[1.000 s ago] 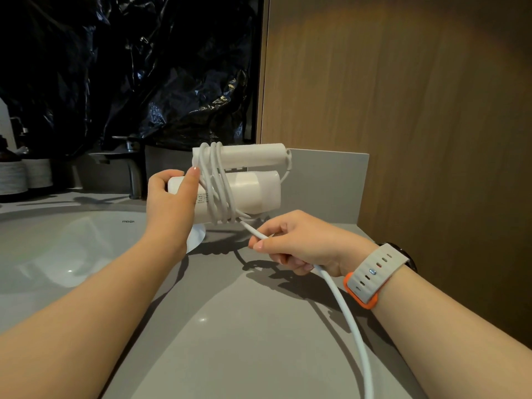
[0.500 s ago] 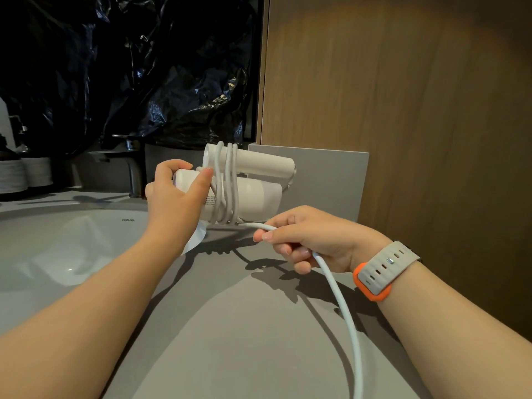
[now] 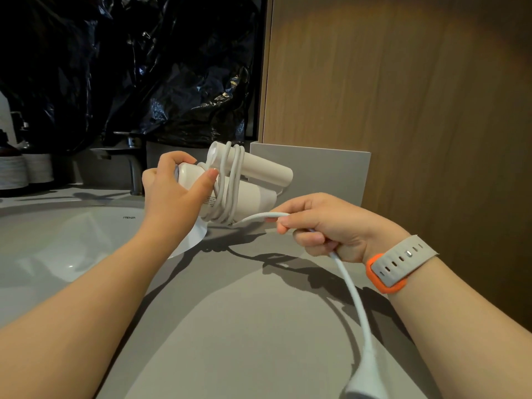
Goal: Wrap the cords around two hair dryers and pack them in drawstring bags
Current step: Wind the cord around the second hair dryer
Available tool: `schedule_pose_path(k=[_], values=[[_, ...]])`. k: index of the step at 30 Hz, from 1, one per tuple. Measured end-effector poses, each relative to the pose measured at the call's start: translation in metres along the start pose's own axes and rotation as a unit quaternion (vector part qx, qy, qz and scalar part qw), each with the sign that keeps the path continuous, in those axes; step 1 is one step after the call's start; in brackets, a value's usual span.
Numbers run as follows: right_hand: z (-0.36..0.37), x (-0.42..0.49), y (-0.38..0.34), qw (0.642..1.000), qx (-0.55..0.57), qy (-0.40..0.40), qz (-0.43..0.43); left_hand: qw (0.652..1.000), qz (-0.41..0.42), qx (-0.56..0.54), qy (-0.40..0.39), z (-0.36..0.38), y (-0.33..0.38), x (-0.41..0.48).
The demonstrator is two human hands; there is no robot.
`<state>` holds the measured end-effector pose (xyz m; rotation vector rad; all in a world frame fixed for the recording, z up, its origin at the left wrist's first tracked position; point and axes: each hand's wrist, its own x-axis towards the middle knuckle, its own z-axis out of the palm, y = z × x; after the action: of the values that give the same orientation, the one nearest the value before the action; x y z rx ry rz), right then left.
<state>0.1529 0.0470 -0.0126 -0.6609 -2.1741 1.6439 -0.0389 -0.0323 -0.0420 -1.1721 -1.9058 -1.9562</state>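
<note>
A grey tabletop (image 3: 230, 326) fills the lower view, with a wooden wall panel (image 3: 403, 96) on the right and crumpled black plastic sheeting (image 3: 129, 67) behind. A white sink (image 3: 57, 240) is set into the tabletop on the left, and a tap (image 3: 134, 165) stands at its back.

The white hair dryer (image 3: 253, 197) is held in the air above the sink's right rim, with its handle folded alongside the barrel. The left hand (image 3: 169, 197) grips the barrel's left end. Its fingers (image 3: 172, 158) are curled over the top, and the thumb lies along the near side, its tip against the coils. The right hand (image 3: 325, 223) is just right of the dryer and lower, apart from it. Its thumb and forefinger pinch the cord (image 3: 355, 298) and the other fingers are curled round it.

The cord is wound several times round barrel and handle together. It runs from the underside of the coils to the right hand, then hangs in a loose arc to the plug (image 3: 365, 384) at the bottom edge. A pale watch strap with an orange case (image 3: 400, 263) sits on the right wrist.

Against half a second ago, the dryer is tilted more, with the handle's free end dipping to the right. The stretch of cord between the coils and the right hand is longer. The plug has come into view.
</note>
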Motion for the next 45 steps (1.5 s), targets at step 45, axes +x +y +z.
schedule_pose_path(k=[45], values=[[-0.038,-0.001,0.009,0.95,-0.07,0.213,-0.215,0.926,-0.084,-0.144,-0.339,-0.009,-0.001,-0.003]])
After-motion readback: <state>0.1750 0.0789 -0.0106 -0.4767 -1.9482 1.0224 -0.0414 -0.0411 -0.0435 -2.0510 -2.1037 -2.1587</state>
